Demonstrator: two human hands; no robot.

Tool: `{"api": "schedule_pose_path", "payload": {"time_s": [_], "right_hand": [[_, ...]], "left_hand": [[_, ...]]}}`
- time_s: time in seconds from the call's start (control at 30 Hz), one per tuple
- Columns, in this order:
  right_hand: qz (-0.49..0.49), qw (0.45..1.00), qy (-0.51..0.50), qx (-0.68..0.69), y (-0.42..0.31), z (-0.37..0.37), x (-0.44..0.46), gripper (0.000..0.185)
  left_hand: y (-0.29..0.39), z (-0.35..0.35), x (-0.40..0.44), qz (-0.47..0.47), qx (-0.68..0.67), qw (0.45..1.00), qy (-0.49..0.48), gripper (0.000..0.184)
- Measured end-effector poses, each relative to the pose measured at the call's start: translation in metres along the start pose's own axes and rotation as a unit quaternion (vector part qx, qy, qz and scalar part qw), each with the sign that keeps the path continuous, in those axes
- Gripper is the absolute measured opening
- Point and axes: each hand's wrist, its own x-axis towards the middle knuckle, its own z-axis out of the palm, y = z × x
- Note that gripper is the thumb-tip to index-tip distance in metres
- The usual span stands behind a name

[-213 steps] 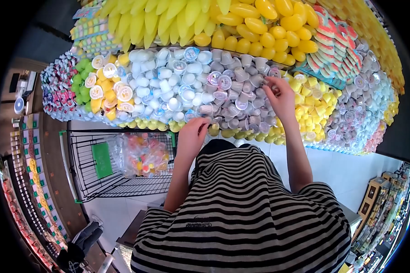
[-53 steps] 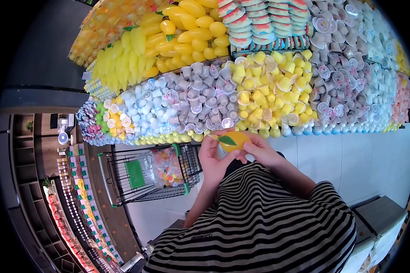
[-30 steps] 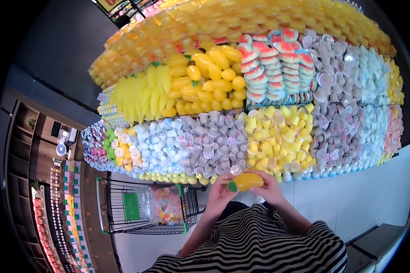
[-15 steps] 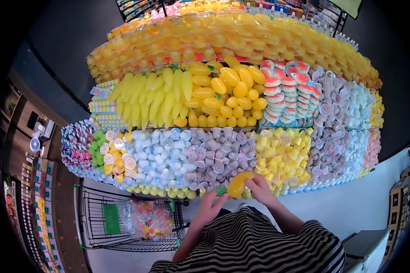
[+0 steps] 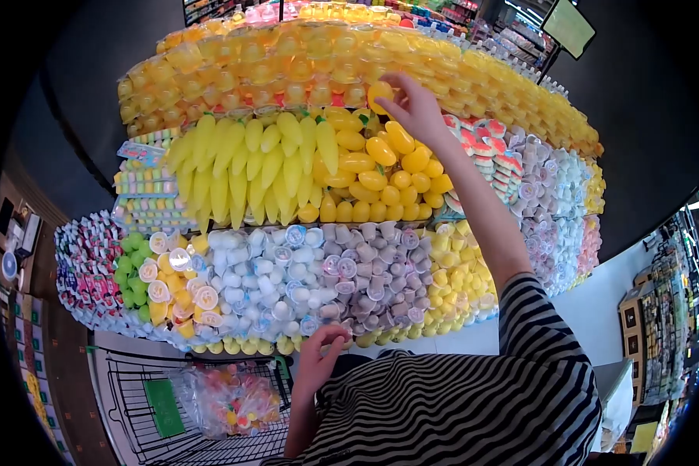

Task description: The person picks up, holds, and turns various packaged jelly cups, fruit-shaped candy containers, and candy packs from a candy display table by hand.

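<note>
My right hand [image 5: 413,109] is stretched out over the far part of the display, its fingers closed on a yellow mango-shaped jelly cup [image 5: 380,96]. Just below it lies a pile of similar yellow mango-shaped cups [image 5: 374,180]. To their left hang long yellow banana-shaped packs [image 5: 245,167]. My left hand [image 5: 318,359] is low, near my body at the front edge of the display. Its fingers are loosely bent, with the thumb apart and nothing visible in them. Nearest to it are the purple-grey jelly cups [image 5: 377,276] and the white-blue cups [image 5: 268,268].
A shopping cart [image 5: 163,408] at lower left holds a clear bag of colourful sweets [image 5: 229,400]. Orange-yellow bagged cups [image 5: 287,66] form the back rows. Red-and-white stacked packs [image 5: 481,159] and small yellow cups [image 5: 462,268] are on the right. A sign [image 5: 568,29] stands behind.
My right hand has carried the mango-shaped cup from near my body up to the far rows. My left hand has let go of its leaf end and drawn back left. The view has shifted.
</note>
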Motion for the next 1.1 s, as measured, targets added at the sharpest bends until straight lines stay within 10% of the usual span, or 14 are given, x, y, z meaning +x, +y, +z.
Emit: {"api": "schedule_pose_path", "payload": {"time_s": [0.5,0.8,1.0,1.1], "right_hand": [[-0.009,0.966,-0.204,-0.156,0.070,0.060,0.022,0.038],[-0.068,0.997,0.027,0.040,-0.011,0.005,-0.044,0.021],[0.155,0.939,-0.059,0.301,-0.061,-0.003,-0.240,0.060],[0.303,0.879,-0.155,0.334,-0.058,-0.001,-0.336,0.040]], "left_hand": [[-0.002,-0.059,-0.001,0.015,0.003,1.000,0.013,0.013],[0.014,-0.053,0.006,0.010,0.074,0.997,-0.011,0.018],[0.002,-0.041,0.011,0.027,0.065,0.997,0.012,0.027],[0.016,-0.023,0.017,0.003,0.100,0.995,0.022,0.026]]}}
